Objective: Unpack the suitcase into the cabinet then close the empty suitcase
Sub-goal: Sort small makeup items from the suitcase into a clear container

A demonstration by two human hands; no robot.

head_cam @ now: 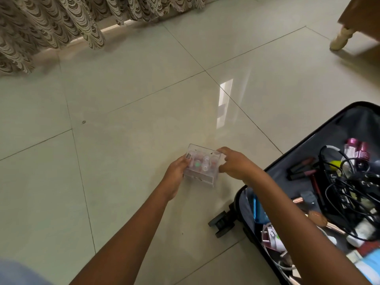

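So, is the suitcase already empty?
No, the suitcase lies open with cables, lipsticks and other small things inside.

A single wide head view looks forward and steeply down on the floor (123,99): curtain (51,21) upper left, suitcase (353,124) lower right, near.

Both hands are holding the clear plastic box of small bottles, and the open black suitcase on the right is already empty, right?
Not empty: the head view shows the open black suitcase holding tangled black cables and dark lipstick tubes. The left hand and right hand do hold the clear plastic box of small bottles.
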